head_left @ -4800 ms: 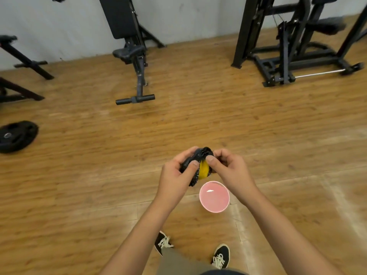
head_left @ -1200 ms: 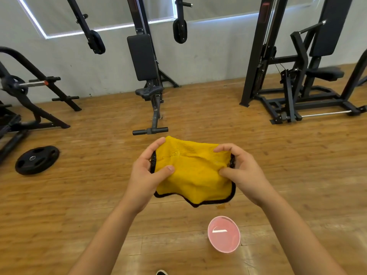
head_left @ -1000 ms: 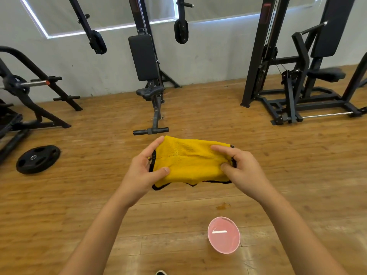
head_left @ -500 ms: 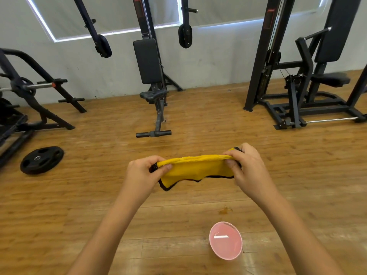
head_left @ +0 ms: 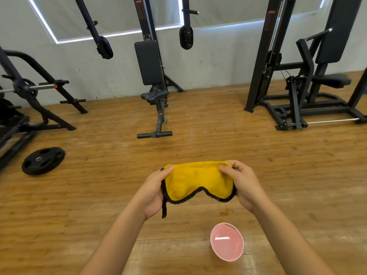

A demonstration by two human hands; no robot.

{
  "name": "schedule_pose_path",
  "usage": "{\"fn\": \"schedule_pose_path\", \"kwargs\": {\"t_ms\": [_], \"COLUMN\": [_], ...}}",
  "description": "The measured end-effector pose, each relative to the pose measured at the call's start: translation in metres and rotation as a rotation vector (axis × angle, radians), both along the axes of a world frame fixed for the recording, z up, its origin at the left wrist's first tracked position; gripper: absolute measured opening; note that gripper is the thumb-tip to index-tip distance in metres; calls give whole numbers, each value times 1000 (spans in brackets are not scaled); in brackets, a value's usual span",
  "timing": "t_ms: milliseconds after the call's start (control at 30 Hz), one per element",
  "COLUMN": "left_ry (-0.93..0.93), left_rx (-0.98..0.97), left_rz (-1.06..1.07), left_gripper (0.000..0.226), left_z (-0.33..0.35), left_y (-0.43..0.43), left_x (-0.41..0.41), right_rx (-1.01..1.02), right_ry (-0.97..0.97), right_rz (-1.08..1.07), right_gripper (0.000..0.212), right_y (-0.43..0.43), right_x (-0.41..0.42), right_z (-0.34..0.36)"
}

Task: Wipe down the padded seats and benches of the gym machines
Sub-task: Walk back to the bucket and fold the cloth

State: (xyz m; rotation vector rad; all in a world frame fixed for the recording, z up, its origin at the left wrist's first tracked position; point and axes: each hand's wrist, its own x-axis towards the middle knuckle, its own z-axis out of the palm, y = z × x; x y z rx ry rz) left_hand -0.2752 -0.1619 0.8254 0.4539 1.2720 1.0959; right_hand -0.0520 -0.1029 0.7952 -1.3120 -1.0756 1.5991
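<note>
Yellow terry cloth with black stitched edging [head_left: 196, 181] looks matt, napped. Round pink plastic bowl [head_left: 218, 252] at five o'clock is glossy. Varnished wooden plank floor [head_left: 198, 126] gleams; black padded backrest [head_left: 149, 64] at twelve o'clock, matt.

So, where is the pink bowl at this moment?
In the head view the pink bowl stands on the wooden floor, low and right of centre, just below a small wet spot and the yellow cloth.
</note>
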Motion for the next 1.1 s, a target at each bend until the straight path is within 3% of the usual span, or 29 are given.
{"fn": "schedule_pose_path", "kwargs": {"t_ms": [100, 167, 300, 467, 667, 767, 1000, 1100], "left_ry": [81, 177, 353, 575, 281, 213, 285, 142], "left_rx": [114, 214, 337, 421, 240, 158, 199, 259], "left_rz": [-59, -112, -189, -64, 104, 17, -92, -106], "left_gripper": [35, 38, 39, 14, 18, 21, 22, 34], "left_z": [-1, 0, 4, 3, 16, 16, 13, 8], "left_y": [-6, -8, -14, -17, -16, -14, -21, -28], "left_x": [9, 17, 30, 25, 5, -5, 18, 39], "right_rx": [313, 469, 514, 648, 301, 195, 367, 407], "right_ry": [-327, -437, -354, -403, -179, -119, -200, -115], "right_rz": [86, 191, 270, 238, -27, -64, 65, 205], "right_gripper": [30, 43, 37, 32, 27, 24, 23, 19], "right_y": [-13, -24, -36, -34, -11, -2, -17, -33], "right_x": [-2, -11, -24, -18, 0, 7, -6, -24], "right_z": [9, 23, 45, 46, 25, 23, 41, 43]}}
